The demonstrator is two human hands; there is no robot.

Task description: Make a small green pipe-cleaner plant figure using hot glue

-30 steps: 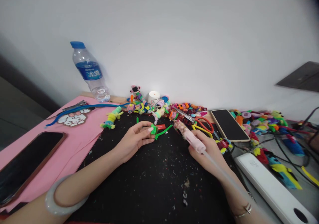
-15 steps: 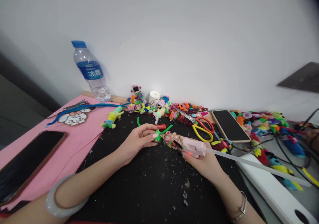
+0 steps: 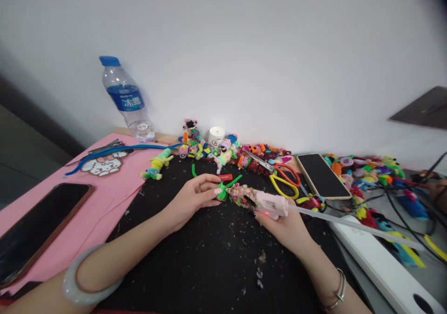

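Soft light greys the wall (image 3: 251, 67), edges stretched, 1 corner dark.

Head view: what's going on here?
A person works with both hands over a black mat. The left hand pinches a green pipe-cleaner piece. The right hand holds a pink glue gun, a long glue stick jutting from its back. The gun's tip is right at the green piece; whether they touch is too small to tell. Scissors and colourful pipe-cleaner figures lie beyond the hands.
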